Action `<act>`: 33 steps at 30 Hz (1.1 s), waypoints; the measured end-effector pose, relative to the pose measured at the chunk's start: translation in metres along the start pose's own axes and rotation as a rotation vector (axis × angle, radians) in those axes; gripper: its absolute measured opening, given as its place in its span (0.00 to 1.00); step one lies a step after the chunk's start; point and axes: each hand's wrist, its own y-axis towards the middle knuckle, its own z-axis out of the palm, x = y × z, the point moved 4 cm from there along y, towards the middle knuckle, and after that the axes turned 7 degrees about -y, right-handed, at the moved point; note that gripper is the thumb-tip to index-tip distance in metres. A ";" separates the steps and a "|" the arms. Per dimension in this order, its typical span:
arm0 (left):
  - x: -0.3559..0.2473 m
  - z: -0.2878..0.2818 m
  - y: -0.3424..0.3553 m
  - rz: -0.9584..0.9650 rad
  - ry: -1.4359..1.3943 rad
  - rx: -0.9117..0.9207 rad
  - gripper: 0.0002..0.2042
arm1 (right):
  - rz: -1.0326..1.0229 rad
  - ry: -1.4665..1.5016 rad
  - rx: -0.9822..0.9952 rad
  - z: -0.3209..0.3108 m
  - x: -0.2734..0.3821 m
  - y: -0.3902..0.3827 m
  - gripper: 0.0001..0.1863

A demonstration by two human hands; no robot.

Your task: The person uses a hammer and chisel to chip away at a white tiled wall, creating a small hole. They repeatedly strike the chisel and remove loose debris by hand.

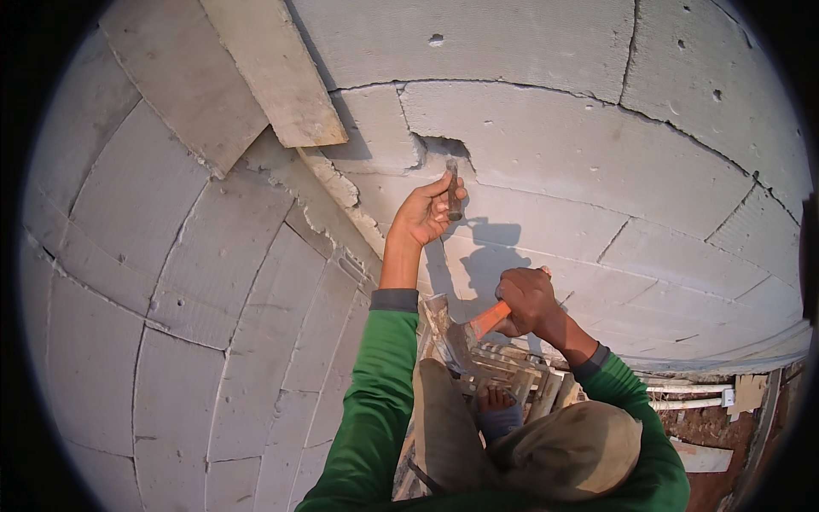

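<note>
My left hand (424,215) is closed round a short dark metal chisel (454,200). Its upper end points into a rough-edged hole (447,148) broken in the pale block wall (537,136); exact contact with the hole is hard to tell. Lower and to the right, my right hand (531,299) grips the orange handle of a hatchet (490,319). The hatchet's worn grey metal head hangs to the left of that hand, apart from the chisel and above my knee.
A second block wall (213,282) meets this one in a corner at left. Two boards (281,77) jut down from the upper left. Below me are wooden slats (520,367) beside my bare foot (495,398). White pipes (687,397) lie over reddish ground at lower right.
</note>
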 end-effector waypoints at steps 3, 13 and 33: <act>-0.001 0.006 0.007 -0.016 0.023 0.082 0.11 | 0.276 -0.077 0.132 0.008 -0.038 -0.006 0.27; -0.005 -0.004 0.004 -0.043 -0.023 0.172 0.09 | -0.200 -0.032 0.014 0.001 -0.020 0.000 0.30; 0.021 0.017 -0.034 0.705 1.402 -0.668 0.24 | 0.683 -0.020 0.134 -0.008 -0.021 -0.096 0.22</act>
